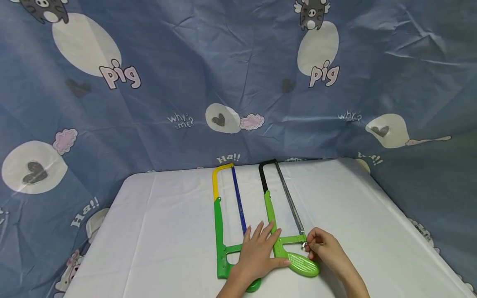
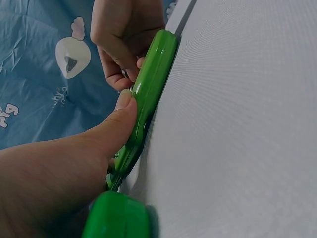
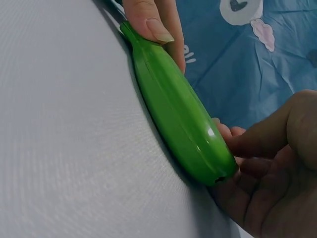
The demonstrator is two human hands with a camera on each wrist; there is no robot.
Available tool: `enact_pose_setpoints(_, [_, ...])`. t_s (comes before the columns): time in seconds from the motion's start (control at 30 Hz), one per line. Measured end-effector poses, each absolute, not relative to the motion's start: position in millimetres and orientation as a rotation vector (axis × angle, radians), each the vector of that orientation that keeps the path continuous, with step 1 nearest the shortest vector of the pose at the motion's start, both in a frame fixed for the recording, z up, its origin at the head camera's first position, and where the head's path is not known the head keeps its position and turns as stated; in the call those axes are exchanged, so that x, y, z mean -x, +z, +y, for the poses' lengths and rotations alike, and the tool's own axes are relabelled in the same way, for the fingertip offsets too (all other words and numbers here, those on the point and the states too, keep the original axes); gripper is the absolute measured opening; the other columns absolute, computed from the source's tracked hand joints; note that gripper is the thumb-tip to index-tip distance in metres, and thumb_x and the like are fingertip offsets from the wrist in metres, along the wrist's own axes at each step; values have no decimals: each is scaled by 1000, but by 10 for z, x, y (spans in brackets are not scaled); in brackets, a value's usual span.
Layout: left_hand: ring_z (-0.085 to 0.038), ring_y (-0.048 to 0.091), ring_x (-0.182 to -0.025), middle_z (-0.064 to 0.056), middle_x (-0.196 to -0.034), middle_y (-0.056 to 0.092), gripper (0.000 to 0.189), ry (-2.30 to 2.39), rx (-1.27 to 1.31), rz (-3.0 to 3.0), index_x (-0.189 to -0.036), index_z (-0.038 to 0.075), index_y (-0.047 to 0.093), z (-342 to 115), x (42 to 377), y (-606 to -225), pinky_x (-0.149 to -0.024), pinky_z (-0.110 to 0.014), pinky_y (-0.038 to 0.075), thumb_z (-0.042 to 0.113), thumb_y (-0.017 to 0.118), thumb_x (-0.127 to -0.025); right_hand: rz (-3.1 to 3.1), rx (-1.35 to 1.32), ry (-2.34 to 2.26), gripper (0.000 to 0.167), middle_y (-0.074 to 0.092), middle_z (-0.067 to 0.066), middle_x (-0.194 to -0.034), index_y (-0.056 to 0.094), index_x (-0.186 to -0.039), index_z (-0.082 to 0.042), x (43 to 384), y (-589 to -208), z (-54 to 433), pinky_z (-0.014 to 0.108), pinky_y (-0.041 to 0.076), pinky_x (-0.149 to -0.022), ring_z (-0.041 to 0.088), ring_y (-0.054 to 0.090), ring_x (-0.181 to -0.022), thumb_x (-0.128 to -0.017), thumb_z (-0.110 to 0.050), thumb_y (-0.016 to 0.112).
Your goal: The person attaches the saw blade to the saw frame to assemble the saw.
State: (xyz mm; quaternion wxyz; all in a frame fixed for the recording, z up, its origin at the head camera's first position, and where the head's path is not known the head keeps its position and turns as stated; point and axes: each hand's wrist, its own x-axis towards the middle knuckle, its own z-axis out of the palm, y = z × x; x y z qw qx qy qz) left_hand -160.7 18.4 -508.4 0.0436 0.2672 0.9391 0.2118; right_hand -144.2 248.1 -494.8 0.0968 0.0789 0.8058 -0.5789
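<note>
A light green hacksaw [image 1: 271, 209] with a black front frame and grey blade lies flat on the white table. My left hand [image 1: 257, 255] rests on its frame with fingers spread, the thumb on the handle [image 2: 154, 69]. At the near end of the blade, my right hand [image 1: 326, 249] pinches a small silver wing nut [image 1: 303, 245] between curled fingers and thumb. In the right wrist view the handle [image 3: 181, 114] hides the wing nut. A second hacksaw [image 1: 219, 223], darker green and yellow with a blue blade, lies to the left, partly under my left hand and forearm.
The white tablecloth [image 1: 167, 231] spreads on both sides of the two saws. A blue printed curtain [image 1: 238, 82] hangs behind the table's far edge and around its sides.
</note>
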Motion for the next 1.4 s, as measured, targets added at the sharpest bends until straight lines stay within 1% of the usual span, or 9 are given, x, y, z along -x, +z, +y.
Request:
enact_pose_setpoints(0.07, [-35,24,-152,-2,-165,28,85,642,-814,2874,-152,25,42,186,1611,-5081,-118,-66,17,72,59,-84,2488,-289,-1627,7,62,10,-80,56,-92,2,1437,-4931,2450,26,53,-55,17,60,-62,-86,4,59])
enact_pose_setpoints(0.17, [-35,25,-152,-2,-165,29,86,638,-815,2878,-152,25,42,186,1609,-5074,-118,-66,18,73,58,-83,2642,-334,-1463,16,62,6,-79,57,-85,-4,1426,-4909,2402,26,52,-54,16,61,-61,-80,-3,72])
enact_pose_setpoints(0.27, [-35,26,-152,-2,-164,29,86,637,-821,2883,-152,24,43,181,1604,-5077,-117,-67,19,74,58,-83,2743,-322,-1338,24,61,3,-75,56,-81,-7,1418,-4890,2357,25,50,-53,14,60,-60,-76,-7,79])
enact_pose_setpoints(0.37, [-35,26,-151,-2,-164,30,85,637,-828,2891,-152,24,43,177,1603,-5081,-117,-67,19,73,59,-83,2837,-286,-1240,27,59,0,-70,55,-77,-9,1418,-4871,2321,23,46,-51,12,56,-59,-74,-9,82])
enact_pose_setpoints(0.47, [-35,27,-151,-2,-164,30,85,634,-835,2899,-151,24,43,175,1599,-5083,-117,-67,20,73,59,-83,2916,-247,-1143,29,54,-1,-66,55,-73,-10,1414,-4851,2296,22,39,-50,12,49,-60,-74,-11,83])
enact_pose_setpoints(0.6, [-35,28,-151,-2,-164,31,85,625,-836,2908,-151,24,44,177,1596,-5081,-117,-66,20,73,59,-83,2995,-199,-1010,31,51,0,-67,54,-70,-12,1410,-4834,2271,24,35,-50,13,45,-61,-73,-13,85])
enact_pose_setpoints(0.87, [-35,27,-151,-2,-164,31,84,635,-835,2900,-151,24,44,176,1594,-5060,-117,-66,20,72,59,-84,3119,-112,-815,31,53,-2,-68,54,-71,-15,1405,-4853,2240,28,34,-51,14,45,-62,-74,-16,85])
enact_pose_setpoints(1.17, [-36,29,-150,-3,-164,31,85,651,-836,2897,-151,23,44,172,1580,-5044,-116,-67,21,71,60,-83,3137,-105,-824,25,54,-3,-66,57,-70,-15,1426,-4861,2214,27,35,-52,13,45,-61,-74,-11,82])
enact_pose_setpoints(1.4, [-35,28,-151,-2,-164,30,85,621,-845,2932,-151,25,43,188,1607,-5124,-116,-66,21,73,59,-83,3104,-101,-898,23,54,-3,-63,57,-69,-15,1432,-4869,2235,25,35,-51,12,46,-59,-75,-9,78])
